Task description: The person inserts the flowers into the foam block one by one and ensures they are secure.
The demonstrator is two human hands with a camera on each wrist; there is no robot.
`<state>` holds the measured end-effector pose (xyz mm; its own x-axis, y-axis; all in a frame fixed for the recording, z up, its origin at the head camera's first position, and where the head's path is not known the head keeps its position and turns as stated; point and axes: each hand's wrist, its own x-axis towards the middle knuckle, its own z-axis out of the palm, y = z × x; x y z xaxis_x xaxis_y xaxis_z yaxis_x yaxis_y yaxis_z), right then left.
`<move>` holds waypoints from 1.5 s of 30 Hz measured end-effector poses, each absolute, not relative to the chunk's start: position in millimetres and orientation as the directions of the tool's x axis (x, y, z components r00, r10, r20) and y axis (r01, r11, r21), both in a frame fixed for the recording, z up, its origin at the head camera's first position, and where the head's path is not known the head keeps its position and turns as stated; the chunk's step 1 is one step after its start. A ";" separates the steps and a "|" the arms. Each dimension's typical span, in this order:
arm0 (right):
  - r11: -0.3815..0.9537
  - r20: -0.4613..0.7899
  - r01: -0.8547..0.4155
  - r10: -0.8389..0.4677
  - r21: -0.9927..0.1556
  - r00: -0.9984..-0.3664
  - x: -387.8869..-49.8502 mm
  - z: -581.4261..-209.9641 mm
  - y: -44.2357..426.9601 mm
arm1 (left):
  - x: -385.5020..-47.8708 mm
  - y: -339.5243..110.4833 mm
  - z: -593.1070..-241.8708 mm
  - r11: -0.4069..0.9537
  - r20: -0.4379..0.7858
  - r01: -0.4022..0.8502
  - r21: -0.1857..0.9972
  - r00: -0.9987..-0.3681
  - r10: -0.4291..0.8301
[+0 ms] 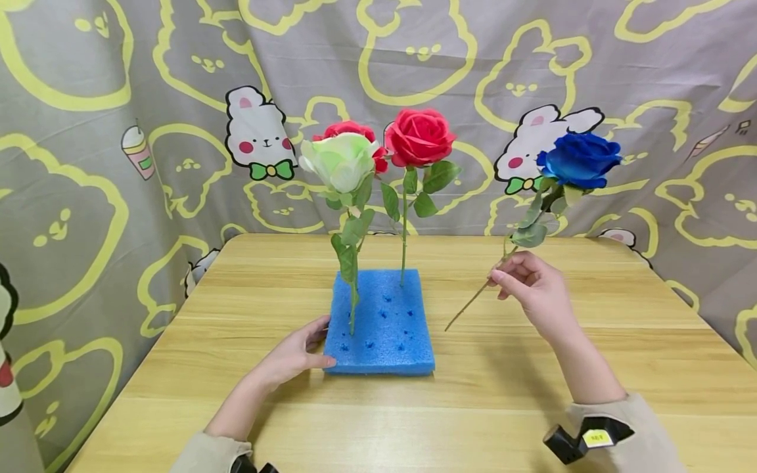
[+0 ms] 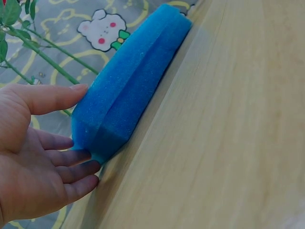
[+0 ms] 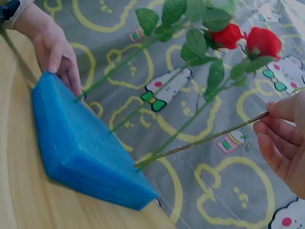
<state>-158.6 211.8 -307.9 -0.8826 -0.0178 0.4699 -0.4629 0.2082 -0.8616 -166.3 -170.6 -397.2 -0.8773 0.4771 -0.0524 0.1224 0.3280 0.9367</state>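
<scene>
A blue foam block (image 1: 387, 358) with several small holes in its top lies on the table. My left hand (image 1: 290, 355) rests against its near left corner, thumb at the edge and fairly straight fingers (image 2: 76, 172) along the side. Standing in the block are a pale green-white rose (image 1: 340, 161), a red rose (image 1: 420, 136) and another red rose (image 1: 378, 157) partly hidden behind the pale one. To the right, my right hand (image 1: 535, 292) pinches the stem of a blue rose (image 1: 579, 161) between thumb and fingers. That stem (image 3: 200, 141) slants down leftward, its lower end apart from the block.
The light wooden table (image 1: 236, 289) extends around the block. Behind and beside it hangs a grey curtain (image 1: 331, 59) with yellow outlines and cartoon rabbits. The upright roses rise above the block's left and far parts.
</scene>
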 end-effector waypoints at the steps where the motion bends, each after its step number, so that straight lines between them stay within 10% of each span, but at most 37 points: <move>1: 0.212 0.477 -0.471 -0.028 -0.856 -0.879 -158.7 -307.0 208.5 | -166.2 -170.6 -397.3 0.328 -0.052 0.123 0.937 -0.877 0.477; 45: 0.387 0.491 -0.570 -0.291 -0.725 -0.821 -169.5 -327.3 139.5 | -164.4 -170.2 -393.5 0.313 -0.066 0.102 0.944 -0.873 0.483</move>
